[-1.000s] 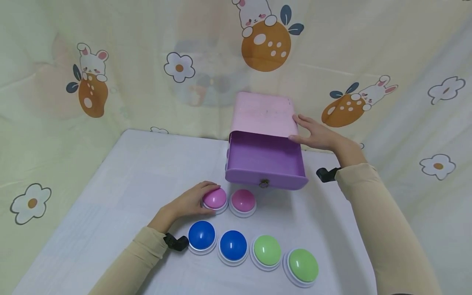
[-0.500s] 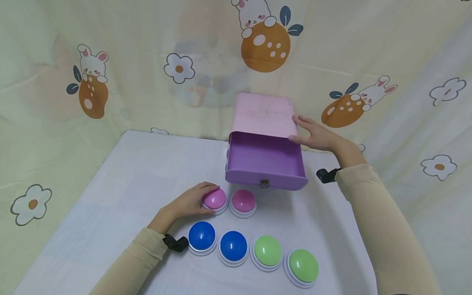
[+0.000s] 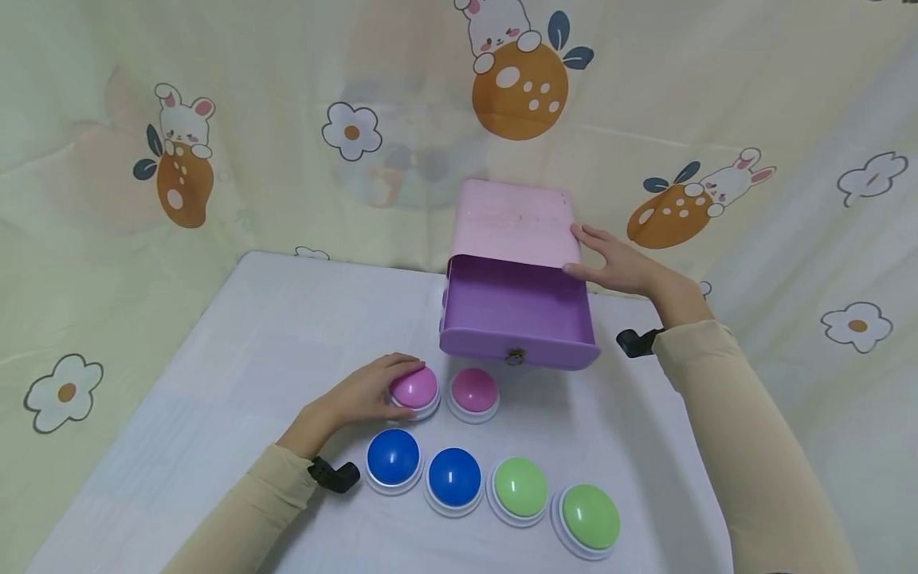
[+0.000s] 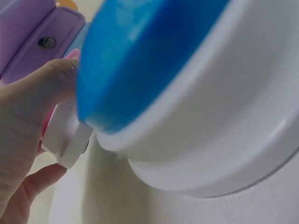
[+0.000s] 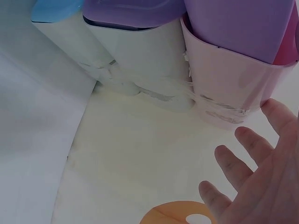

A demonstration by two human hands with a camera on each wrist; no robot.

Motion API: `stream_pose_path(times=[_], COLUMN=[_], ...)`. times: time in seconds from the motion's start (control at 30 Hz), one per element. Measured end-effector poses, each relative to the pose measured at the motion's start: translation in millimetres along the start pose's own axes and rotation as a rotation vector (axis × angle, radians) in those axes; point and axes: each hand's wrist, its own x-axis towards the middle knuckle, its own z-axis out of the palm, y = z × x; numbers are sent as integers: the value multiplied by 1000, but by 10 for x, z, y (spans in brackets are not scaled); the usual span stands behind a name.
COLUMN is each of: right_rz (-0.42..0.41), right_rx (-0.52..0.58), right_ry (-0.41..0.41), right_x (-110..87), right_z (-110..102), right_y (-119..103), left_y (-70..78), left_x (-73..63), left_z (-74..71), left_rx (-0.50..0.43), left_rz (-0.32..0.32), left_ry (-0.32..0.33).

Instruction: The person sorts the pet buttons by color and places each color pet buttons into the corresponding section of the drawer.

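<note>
My left hand (image 3: 369,391) holds a push button with a pink dome (image 3: 413,387) and white base. In the left wrist view thumb and fingers pinch that base (image 4: 67,140) from both sides. Just right of it sits a second pink push button (image 3: 474,390). A blue push button (image 4: 135,56) looms large in front of the left wrist camera. The top purple drawer (image 3: 516,307) of a drawer box stands pulled out, with nothing inside. My right hand (image 3: 620,263) rests its thumb and fingertips on the right side of the box's pink casing (image 3: 512,223).
In front of the pink buttons, two blue push buttons (image 3: 455,477) and two green push buttons (image 3: 520,486) form a slanting row. Below the pink casing, the right wrist view shows white drawer units (image 5: 140,51). A printed curtain (image 3: 272,175) hangs behind the table.
My left hand and its pink push button have shifted slightly left, so the gap to the other pink button is wider. The right hand and drawer stay as they were.
</note>
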Motion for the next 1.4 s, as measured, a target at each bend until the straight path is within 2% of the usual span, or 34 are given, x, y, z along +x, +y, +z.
stream_pose_path(times=[0.37,1.0,1.4], right_rz=[-5,-25,-16], right_rx=[11,29,37], right_ry=[7,13,6], right_x=[-12,-32,-51], right_z=[11,37,39], right_y=[10,-3,-9], left_y=[153,727,916], left_x=[-111,-97,-67], left_z=[-106,-224,-234], left_rx=[36,57,92], left_rz=[23,205,318], left_ry=[-11,-74,-81])
